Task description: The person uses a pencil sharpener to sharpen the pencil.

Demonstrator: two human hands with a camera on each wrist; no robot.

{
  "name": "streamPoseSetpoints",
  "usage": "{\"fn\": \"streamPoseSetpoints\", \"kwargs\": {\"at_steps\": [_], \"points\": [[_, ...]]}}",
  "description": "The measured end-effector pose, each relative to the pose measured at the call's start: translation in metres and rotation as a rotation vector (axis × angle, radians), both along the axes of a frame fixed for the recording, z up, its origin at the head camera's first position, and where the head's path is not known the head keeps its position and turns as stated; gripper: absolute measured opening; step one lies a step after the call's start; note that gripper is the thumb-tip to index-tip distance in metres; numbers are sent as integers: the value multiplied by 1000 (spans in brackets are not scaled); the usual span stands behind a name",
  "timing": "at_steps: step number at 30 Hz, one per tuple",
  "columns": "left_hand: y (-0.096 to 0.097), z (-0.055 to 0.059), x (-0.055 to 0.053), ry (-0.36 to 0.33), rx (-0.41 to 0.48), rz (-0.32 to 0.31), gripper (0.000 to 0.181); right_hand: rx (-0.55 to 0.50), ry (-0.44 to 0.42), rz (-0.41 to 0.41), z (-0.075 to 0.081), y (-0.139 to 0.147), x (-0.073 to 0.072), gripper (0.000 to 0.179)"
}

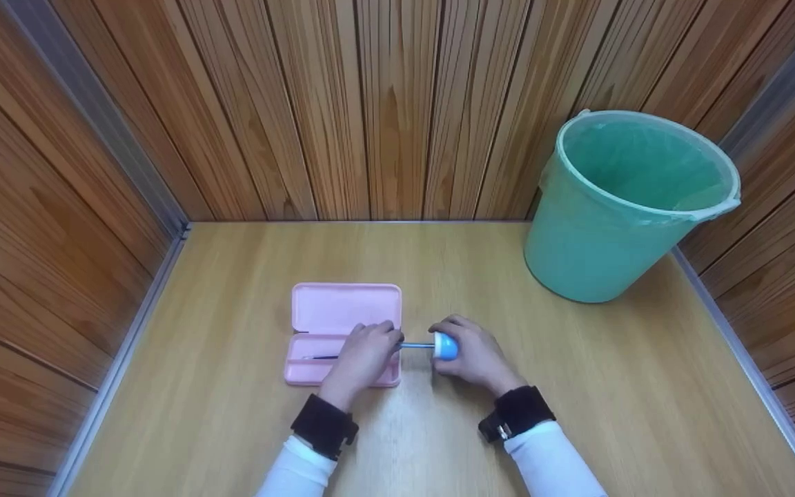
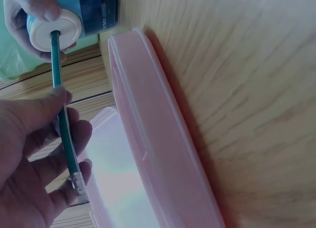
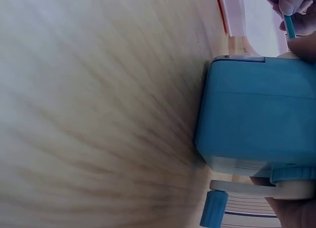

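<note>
Near the front middle, my left hand pinches a green pencil between thumb and fingers. Its clear-tipped back end points toward my palm side in the left wrist view, and its front end sits in the hole of a blue crank pencil sharpener. My right hand grips the sharpener from the right side, fingers curled about its body. In the right wrist view the sharpener's crank handle hangs at the end opposite the pencil. Below my left hand lies an opened pink pencil case.
One thin dark item lies inside the case's tray. A green bin with a liner stands at the back right. Wood-panelled walls bound the table at the back and both sides.
</note>
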State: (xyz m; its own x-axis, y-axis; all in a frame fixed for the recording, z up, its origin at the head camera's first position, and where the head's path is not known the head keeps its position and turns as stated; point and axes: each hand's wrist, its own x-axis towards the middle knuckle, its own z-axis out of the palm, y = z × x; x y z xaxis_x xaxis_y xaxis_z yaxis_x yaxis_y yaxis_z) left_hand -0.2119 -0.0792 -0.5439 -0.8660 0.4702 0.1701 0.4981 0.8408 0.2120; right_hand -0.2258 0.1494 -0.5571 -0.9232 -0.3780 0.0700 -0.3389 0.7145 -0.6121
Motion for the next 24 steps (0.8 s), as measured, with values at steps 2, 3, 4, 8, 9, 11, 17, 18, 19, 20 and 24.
{"fn": "streamPoseSetpoints", "kwargs": {"at_steps": [2,3,4,8,9,11,17,18,19,20,24], "points": [[0,-1,0,25,-7,-9,8,13,-24,6,2,1,0,57],[0,-1,-1,43,-12,-16,6,15,-40,9,4,2,-1,59],[-1,-2,-1,59,-12,-23,4,14,-57,11,5,2,-1,60],[-2,-3,-2,115,-14,-53,4,2,-130,16,9,4,-2,63],[-2,-3,-3,121,-13,-60,4,-2,-145,17,10,5,-2,62],[-3,-3,-3,123,-7,-72,4,-2,-160,20,11,5,-2,60],[-4,-3,-4,152,18,-115,4,26,-127,28,12,4,-2,53],[-4,-4,-5,163,19,-120,5,32,-120,28,12,3,-2,53],[-4,-4,-5,175,18,-124,5,40,-112,29,12,3,-2,52],[-4,-5,-6,182,17,-126,5,46,-109,28,13,3,-2,52],[-3,-5,-7,200,18,-128,5,72,-114,24,14,2,-2,54]]}}
